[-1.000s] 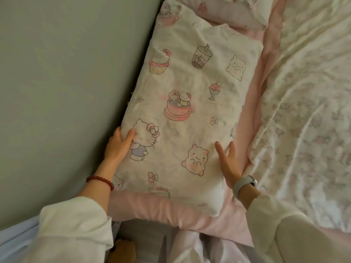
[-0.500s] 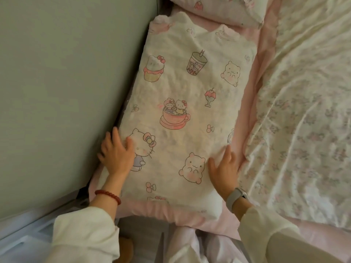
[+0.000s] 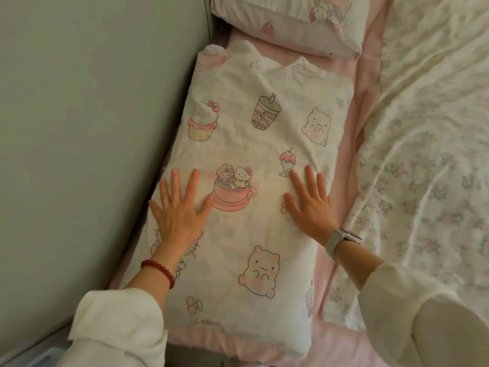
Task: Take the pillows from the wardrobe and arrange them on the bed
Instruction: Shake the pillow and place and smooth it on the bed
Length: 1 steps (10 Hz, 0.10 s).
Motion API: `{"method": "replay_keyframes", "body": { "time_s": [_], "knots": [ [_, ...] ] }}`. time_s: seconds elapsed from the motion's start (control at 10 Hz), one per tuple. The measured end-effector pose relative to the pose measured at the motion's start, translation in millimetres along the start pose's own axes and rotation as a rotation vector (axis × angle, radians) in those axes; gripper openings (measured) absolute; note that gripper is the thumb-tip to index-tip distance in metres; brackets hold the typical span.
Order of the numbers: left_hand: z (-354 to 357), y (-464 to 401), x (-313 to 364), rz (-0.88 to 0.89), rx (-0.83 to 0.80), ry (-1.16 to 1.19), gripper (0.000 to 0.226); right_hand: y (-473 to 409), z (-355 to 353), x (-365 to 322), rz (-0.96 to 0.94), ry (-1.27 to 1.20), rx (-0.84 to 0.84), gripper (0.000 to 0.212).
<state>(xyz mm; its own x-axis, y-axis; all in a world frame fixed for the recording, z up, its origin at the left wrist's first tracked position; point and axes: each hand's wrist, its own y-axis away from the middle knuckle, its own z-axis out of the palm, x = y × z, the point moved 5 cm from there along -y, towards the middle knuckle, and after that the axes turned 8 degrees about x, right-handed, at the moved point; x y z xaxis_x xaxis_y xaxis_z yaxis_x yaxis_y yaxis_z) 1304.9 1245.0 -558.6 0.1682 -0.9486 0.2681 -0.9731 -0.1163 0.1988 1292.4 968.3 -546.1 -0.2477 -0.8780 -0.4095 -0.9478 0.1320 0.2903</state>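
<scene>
A plain grey-green wall [image 3: 87, 128] runs down the left side, right up against the bed. A cream quilt with small pink flowers [image 3: 423, 154] lies bunched up on the right. A pink sheet [image 3: 352, 144] shows in a strip between the quilt and the pillow, and again at the near end. At the top sits a second pillow, white and pink with a cherry picture [image 3: 288, 25]. It is just past the far end of the first one.

The long white pillow with cartoon cats, bears and a pink teacup [image 3: 254, 133] lies flat on the pink sheet, with its left edge next to the wall.

Both hands rest flat on top of this pillow, fingers spread wide, holding nothing. The left hand [image 3: 180, 210] is near the wall side and wears a red bead bracelet [image 3: 158, 271]. The right hand [image 3: 312, 205] is near the quilt side and wears a watch with a pale grey band [image 3: 341, 239]. The teacup picture sits between them. Both arms are in white sleeves [image 3: 116, 329].
</scene>
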Motion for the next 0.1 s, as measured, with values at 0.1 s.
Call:
{"method": "replay_keyframes", "body": {
  "time_s": [0.1],
  "knots": [
    [-2.5,-0.5,3.5,-0.008,-0.036,0.002,0.071,-6.3,-29.3,-14.3,0.077,-0.234,0.044,0.047]
  ]
}}
